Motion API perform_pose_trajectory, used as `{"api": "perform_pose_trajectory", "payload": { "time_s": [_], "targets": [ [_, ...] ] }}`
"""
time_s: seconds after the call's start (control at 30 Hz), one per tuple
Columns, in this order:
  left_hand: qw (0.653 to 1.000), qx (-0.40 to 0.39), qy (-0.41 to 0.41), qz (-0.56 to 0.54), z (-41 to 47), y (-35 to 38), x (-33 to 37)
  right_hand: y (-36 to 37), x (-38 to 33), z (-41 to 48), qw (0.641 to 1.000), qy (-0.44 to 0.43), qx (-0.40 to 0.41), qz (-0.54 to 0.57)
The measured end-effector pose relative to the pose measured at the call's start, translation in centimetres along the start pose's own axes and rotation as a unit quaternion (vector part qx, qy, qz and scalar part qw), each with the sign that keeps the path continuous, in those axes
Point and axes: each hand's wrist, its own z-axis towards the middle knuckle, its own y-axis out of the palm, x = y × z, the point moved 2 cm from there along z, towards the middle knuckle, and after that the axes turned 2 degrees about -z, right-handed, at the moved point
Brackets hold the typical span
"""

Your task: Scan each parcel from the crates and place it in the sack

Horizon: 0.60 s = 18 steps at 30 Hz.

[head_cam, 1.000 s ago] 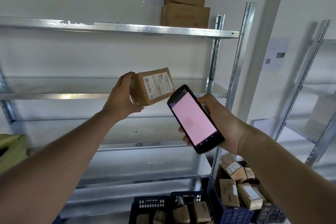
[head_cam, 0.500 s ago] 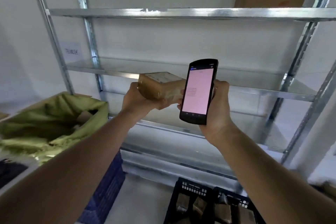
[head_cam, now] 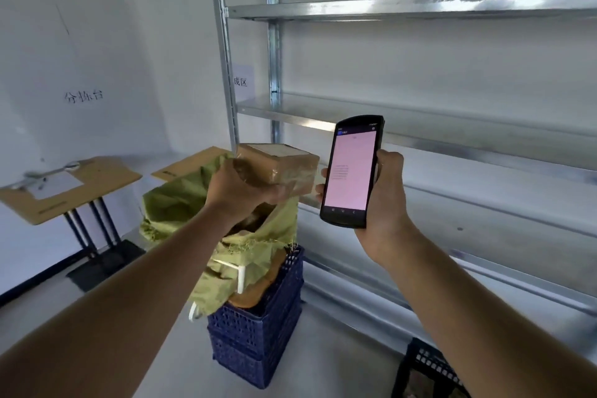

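Note:
My left hand (head_cam: 240,189) grips a brown taped cardboard parcel (head_cam: 284,166) from below, label side up, just above the open mouth of the green woven sack (head_cam: 181,200). The sack is stretched over a white frame and sits on stacked blue crates (head_cam: 261,326). Brown parcels show inside its opening. My right hand (head_cam: 386,191) holds a black handheld scanner (head_cam: 352,171) upright, its pink screen facing me, right beside the parcel.
A galvanised metal shelving rack (head_cam: 420,142) fills the right side, its shelves bare. A black crate (head_cam: 426,371) shows at the bottom right corner. Two wooden desks (head_cam: 97,178) stand by the left wall, one with paper on it.
My view has swung left from the shelves to the sack. My left hand has carried the parcel over the sack's mouth, and the scanner has stayed beside it in my right hand.

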Motion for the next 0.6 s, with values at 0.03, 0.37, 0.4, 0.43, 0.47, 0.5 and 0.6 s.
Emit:
{"api": "perform_pose_trajectory", "payload": {
  "time_s": [0.03,0.37,0.4,0.43,0.47,0.5,0.6],
  "targets": [
    [1.0,0.004,-0.016,0.0,1.6,-1.4,-1.4,1.6,0.9,0.9,1.0,0.003,0.0,-0.001],
    [0.998,0.022,-0.062,0.017,14.6,-6.2,-10.2,9.3,7.1,13.4,0.999,0.037,0.026,-0.016],
    [0.998,0.018,-0.064,0.013,16.0,-5.6,-10.9,9.3,7.8,15.0,0.999,0.039,0.029,-0.023],
    [0.998,0.012,-0.066,0.011,17.4,-4.9,-11.7,9.3,8.5,16.6,0.998,0.042,0.031,-0.027],
    [0.998,0.008,-0.067,0.011,18.7,-4.1,-12.4,9.3,9.3,18.3,0.998,0.044,0.033,-0.026],
    [0.997,0.004,-0.07,0.013,20.1,-3.2,-13.0,9.1,10.2,20.2,0.998,0.046,0.036,-0.021],
    [0.996,-0.005,-0.088,0.002,24.4,-0.2,-15.6,8.4,13.0,26.1,0.997,0.056,0.051,-0.029]
  ]
}}
